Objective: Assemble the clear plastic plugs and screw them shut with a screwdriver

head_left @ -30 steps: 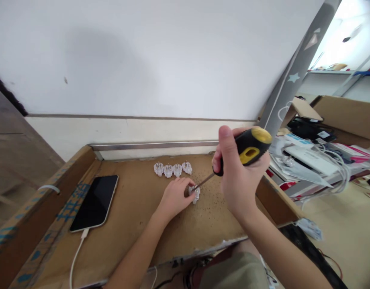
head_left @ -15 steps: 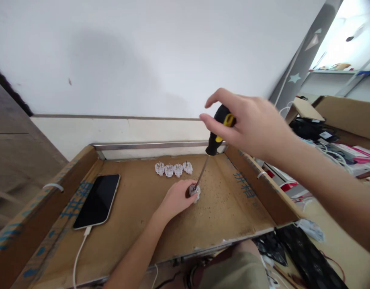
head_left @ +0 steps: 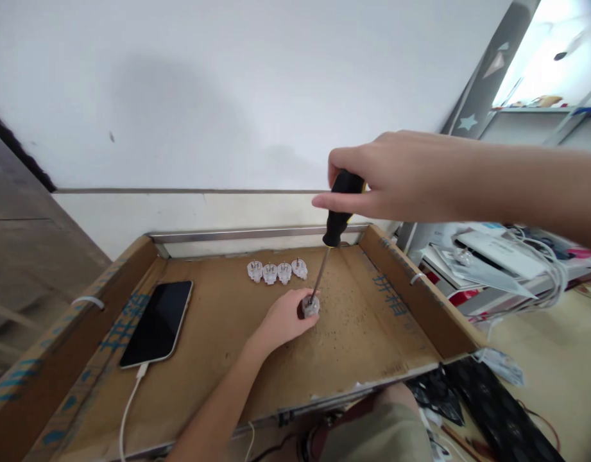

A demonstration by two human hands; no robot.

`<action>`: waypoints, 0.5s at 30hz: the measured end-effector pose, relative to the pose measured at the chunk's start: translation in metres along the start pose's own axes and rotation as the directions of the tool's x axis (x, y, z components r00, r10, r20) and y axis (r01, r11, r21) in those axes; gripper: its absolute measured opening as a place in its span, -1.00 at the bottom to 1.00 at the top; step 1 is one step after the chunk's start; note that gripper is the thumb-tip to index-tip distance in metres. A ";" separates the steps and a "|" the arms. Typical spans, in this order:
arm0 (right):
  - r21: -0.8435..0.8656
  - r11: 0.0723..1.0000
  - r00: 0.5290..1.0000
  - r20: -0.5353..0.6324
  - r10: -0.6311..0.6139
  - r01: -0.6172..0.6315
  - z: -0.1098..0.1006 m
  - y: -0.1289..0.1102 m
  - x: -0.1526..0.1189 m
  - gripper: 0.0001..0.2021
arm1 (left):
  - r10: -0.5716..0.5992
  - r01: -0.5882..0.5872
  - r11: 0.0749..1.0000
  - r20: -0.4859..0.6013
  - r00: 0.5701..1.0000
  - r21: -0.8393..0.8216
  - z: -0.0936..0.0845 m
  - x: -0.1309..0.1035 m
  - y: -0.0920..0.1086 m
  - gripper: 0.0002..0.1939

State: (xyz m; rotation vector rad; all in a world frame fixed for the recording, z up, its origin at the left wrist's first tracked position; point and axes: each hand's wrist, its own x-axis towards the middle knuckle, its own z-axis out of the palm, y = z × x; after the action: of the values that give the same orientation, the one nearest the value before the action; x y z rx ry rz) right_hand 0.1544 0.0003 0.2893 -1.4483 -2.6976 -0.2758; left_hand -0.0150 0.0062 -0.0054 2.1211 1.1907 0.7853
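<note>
Since the earlier frame the right hand [head_left: 401,176] had closed fully round the screwdriver [head_left: 334,228] handle, shaft steeper. Left hand [head_left: 285,317] pinched the clear plug [head_left: 311,306] mid-tray [head_left: 396,295], tip seemingly seated. Spare plugs [head_left: 277,271] at eleven o'clock. Light, slippery plastic; best gripped by its sides.

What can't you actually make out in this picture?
- Head view: the screwdriver tip, buried in the clear plug.
- The plug's near side, covered by the left hand.
- The handle's top, wrapped by the right hand.
- The specks on the cardboard tray: too small.
</note>
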 end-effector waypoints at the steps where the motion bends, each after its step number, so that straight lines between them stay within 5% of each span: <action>1: 0.066 0.997 0.994 0.093 -0.054 0.048 -0.003 0.001 0.000 -0.50 | -0.001 0.001 1.000 0.011 1.000 -0.006 0.000 0.000 0.000 -0.58; 4: 0.194 0.971 0.951 0.249 -0.183 0.137 -0.008 0.001 -0.002 -0.48 | -0.002 0.002 1.000 0.016 1.000 0.002 0.000 0.000 0.002 -0.58; 10: -0.116 0.993 1.000 0.006 -0.001 0.001 0.000 -0.007 -0.003 -0.52 | 0.028 -0.028 0.999 -0.002 1.000 0.030 -0.001 0.000 0.005 -0.60; 15: -0.055 0.998 0.963 0.270 0.013 0.002 -0.010 -0.008 -0.002 -0.52 | 0.009 -0.009 0.999 -0.005 1.000 0.042 -0.001 -0.001 0.005 -0.60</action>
State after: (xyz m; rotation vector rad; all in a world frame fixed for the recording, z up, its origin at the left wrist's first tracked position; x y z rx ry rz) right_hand 0.1484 -0.0075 0.2983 -1.6175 -2.9171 -0.1629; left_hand -0.0133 0.0038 -0.0016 2.1614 1.2112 0.7768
